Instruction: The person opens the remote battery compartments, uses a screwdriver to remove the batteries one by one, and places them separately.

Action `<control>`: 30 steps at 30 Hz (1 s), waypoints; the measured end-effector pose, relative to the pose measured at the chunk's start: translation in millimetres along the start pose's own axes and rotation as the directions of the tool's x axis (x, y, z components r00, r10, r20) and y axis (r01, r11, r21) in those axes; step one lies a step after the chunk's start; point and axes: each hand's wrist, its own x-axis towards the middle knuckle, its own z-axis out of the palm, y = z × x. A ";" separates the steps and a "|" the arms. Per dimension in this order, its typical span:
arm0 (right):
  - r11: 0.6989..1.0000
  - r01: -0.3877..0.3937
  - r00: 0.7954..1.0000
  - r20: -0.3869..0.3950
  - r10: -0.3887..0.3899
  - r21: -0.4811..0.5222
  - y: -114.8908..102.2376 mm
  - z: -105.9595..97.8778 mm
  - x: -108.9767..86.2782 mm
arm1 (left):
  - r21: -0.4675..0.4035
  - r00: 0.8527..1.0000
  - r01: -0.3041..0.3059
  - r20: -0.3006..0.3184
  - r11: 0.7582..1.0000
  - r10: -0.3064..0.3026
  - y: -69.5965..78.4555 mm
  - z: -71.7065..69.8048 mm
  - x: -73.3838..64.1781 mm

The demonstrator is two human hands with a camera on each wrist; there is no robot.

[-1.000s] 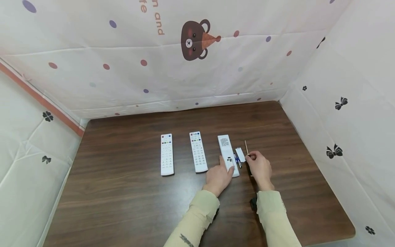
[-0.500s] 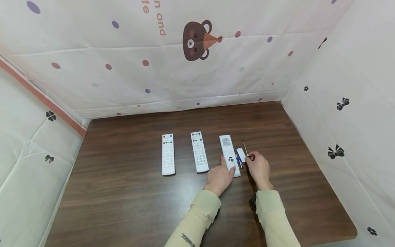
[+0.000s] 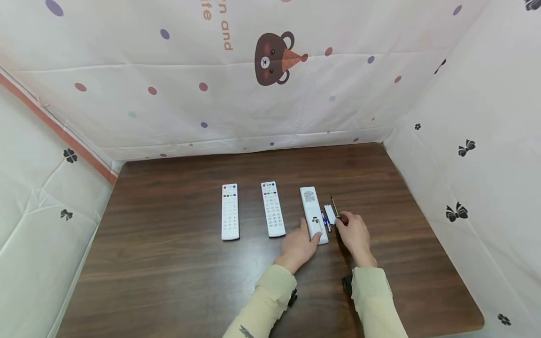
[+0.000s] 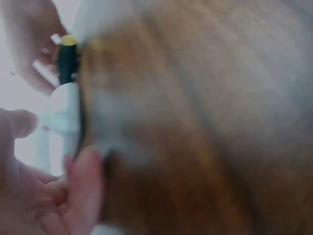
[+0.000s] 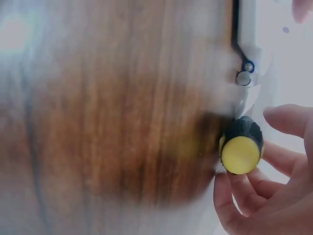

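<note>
In the head view, a white remote control [image 3: 313,213] lies face down with its battery compartment exposed. My left hand [image 3: 297,245] grips its near end, thumb on the right and index finger along the left edge. Right of that remote lie blue-and-silver batteries [image 3: 327,222] and a white battery cover [image 3: 330,214]. My right hand [image 3: 356,237] holds a small screwdriver [image 3: 334,205], shaft pointing away. Its black handle with a yellow end cap [image 5: 240,154] shows in the right wrist view, the fingers curled at its side and the thumb slightly apart from it.
Two more white remote controls, one in the middle [image 3: 273,209] and one farther left [image 3: 230,211], lie face up on the brown wooden table [image 3: 160,263]. White patterned cloth [image 3: 228,103] hangs behind and at both sides.
The screwdriver's shaft tip has swung slightly to the left in my right hand. My left hand keeps its place on the remote control. The head view has shifted a little.
</note>
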 end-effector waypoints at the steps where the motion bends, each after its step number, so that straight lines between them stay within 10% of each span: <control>1: 1.000 0.002 1.000 -0.004 -0.001 0.005 -0.8 0.4 -1.2 | -0.032 1.000 -0.013 0.017 0.999 0.013 -2.1 -3.2 -2.7; 7: 0.999 0.005 1.000 -0.010 -0.005 0.035 -10.2 -0.9 -9.4 | -0.085 0.994 -0.090 0.060 0.992 0.095 -14.1 -24.8 -17.4; 15: 0.993 0.103 0.989 -0.115 -0.096 0.061 -36.1 3.8 -19.6 | -0.223 0.985 -0.160 -0.103 0.961 0.140 -32.5 -58.2 -34.7; 23: 0.958 0.257 0.954 -0.195 -0.230 0.127 -57.3 17.5 -36.6 | -0.280 0.976 -0.101 -0.214 0.955 0.041 -67.0 -76.5 -44.5; 30: 0.945 0.281 0.958 -0.104 -0.266 0.170 -73.8 33.8 -45.8 | -0.383 0.962 -0.059 -0.270 0.922 -0.050 -90.0 -71.8 -52.1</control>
